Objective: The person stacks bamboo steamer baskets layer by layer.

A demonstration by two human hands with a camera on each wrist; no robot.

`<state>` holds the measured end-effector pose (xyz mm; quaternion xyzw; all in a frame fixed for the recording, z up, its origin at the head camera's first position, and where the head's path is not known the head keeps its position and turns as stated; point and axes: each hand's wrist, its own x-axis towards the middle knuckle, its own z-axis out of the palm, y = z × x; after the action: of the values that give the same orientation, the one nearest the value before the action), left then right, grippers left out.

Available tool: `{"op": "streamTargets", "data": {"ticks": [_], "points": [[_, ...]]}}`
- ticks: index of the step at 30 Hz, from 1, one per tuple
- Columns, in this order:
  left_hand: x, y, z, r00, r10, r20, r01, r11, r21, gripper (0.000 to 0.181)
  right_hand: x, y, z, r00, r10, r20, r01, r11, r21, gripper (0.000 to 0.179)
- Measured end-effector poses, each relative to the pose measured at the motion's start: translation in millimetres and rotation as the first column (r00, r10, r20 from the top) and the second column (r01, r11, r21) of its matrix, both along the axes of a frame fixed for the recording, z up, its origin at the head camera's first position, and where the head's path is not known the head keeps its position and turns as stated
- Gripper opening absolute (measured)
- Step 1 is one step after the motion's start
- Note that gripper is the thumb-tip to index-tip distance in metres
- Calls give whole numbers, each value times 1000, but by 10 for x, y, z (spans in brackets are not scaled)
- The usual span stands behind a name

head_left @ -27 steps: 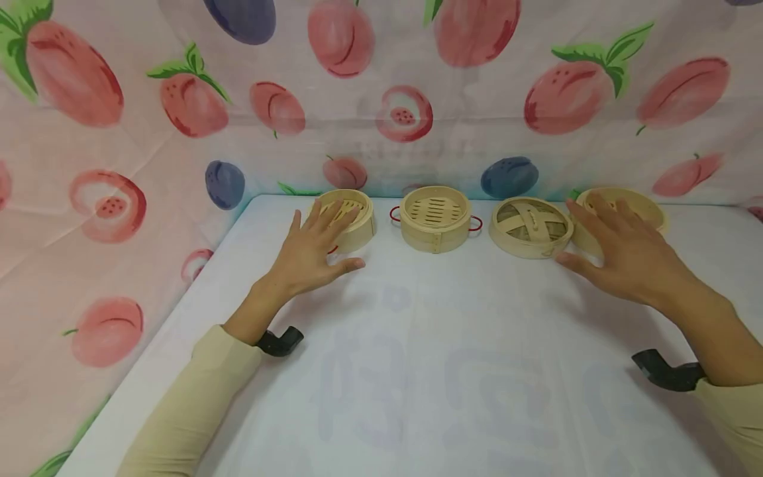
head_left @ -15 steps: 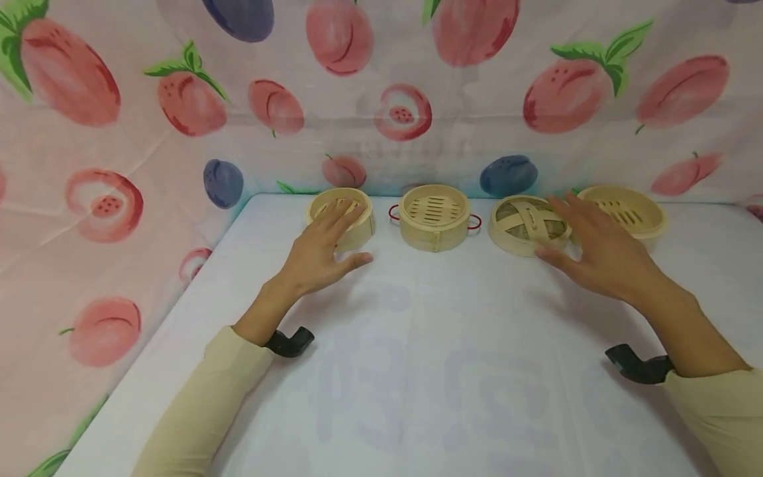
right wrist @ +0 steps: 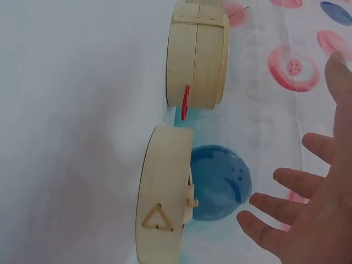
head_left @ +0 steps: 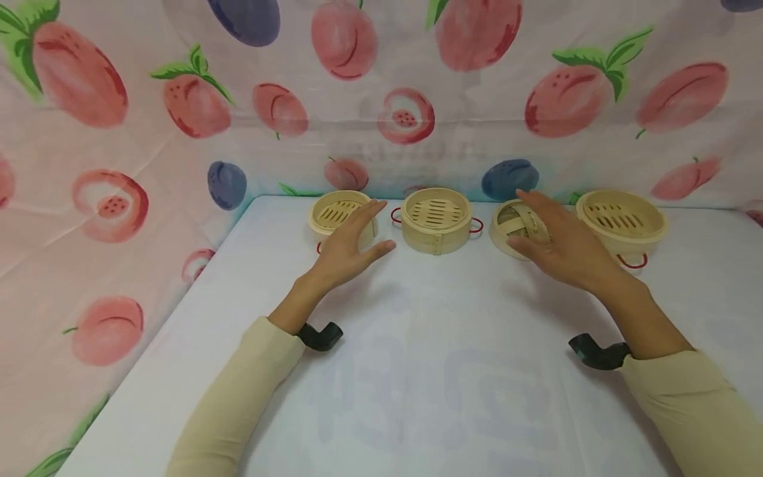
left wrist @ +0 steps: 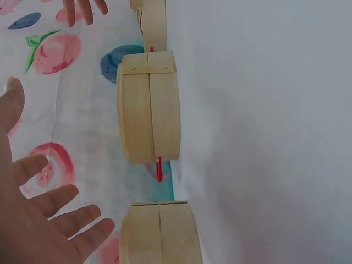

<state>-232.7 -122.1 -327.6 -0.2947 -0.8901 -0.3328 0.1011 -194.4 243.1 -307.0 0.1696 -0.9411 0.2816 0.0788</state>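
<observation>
My left hand (head_left: 346, 255) hovers with spread fingers over the front of the left bamboo steamer basket (head_left: 331, 213), holding nothing. A second steamer basket (head_left: 437, 239), slatted inside and with red side handles, stands in the middle of the row. To its right lies a round bamboo steamer lid (head_left: 517, 222) with crossed straps, partly hidden by my right hand (head_left: 569, 252). That hand is held in the air, fingers extended. At the right end sits a wider steamer basket (head_left: 622, 222) with a red handle. Both wrist views show the palms bare.
A white cloth covers the table (head_left: 429, 371), with the steamer pieces lined up along its back edge. Behind and to the left hangs a fruit-printed curtain (head_left: 465, 132). A black wrist mount (head_left: 322, 336) sits on the left wrist, another (head_left: 598, 352) on the right.
Both hands have moved inward, the left one to the right and the right one to the left. The right basket's front and red handle have come into sight. The steamer pieces have stayed put.
</observation>
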Motion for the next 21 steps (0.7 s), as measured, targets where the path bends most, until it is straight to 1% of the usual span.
{"op": "streamTargets", "data": {"ticks": [2, 5, 7, 10, 11, 14, 17, 21], "points": [[-31, 26, -24, 1000, -3, 12, 2, 1000, 29, 70, -31, -39, -4, 1000, -6, 20, 6, 1000, 0, 75], [-66, 79, -49, 999, -8, 34, 6, 999, 54, 69, -61, -95, -7, 1000, -7, 28, 7, 1000, 0, 75], [-85, 121, -60, 999, -9, 44, 6, 998, 66, 68, -85, -132, -15, 1000, 5, 11, -5, 1000, -2, 74], [-110, 186, -78, 998, -3, 64, -3, 996, 86, 64, -136, -179, -41, 999, 33, -37, -33, 999, -16, 72], [-123, 207, -90, 998, -2, 61, -4, 996, 92, 62, -158, -194, -52, 999, 39, -35, -40, 999, -26, 71], [-157, 270, -124, 999, -13, 43, 9, 993, 114, 59, -220, -241, -86, 999, 51, -16, -52, 997, -57, 70], [-191, 332, -160, 999, -29, 25, 26, 991, 135, 58, -258, -293, -102, 998, 50, 41, -47, 995, -87, 72], [-226, 399, -189, 998, -19, 55, 10, 989, 149, 59, -307, -364, -118, 996, 51, 75, -44, 995, -90, 73]]}}
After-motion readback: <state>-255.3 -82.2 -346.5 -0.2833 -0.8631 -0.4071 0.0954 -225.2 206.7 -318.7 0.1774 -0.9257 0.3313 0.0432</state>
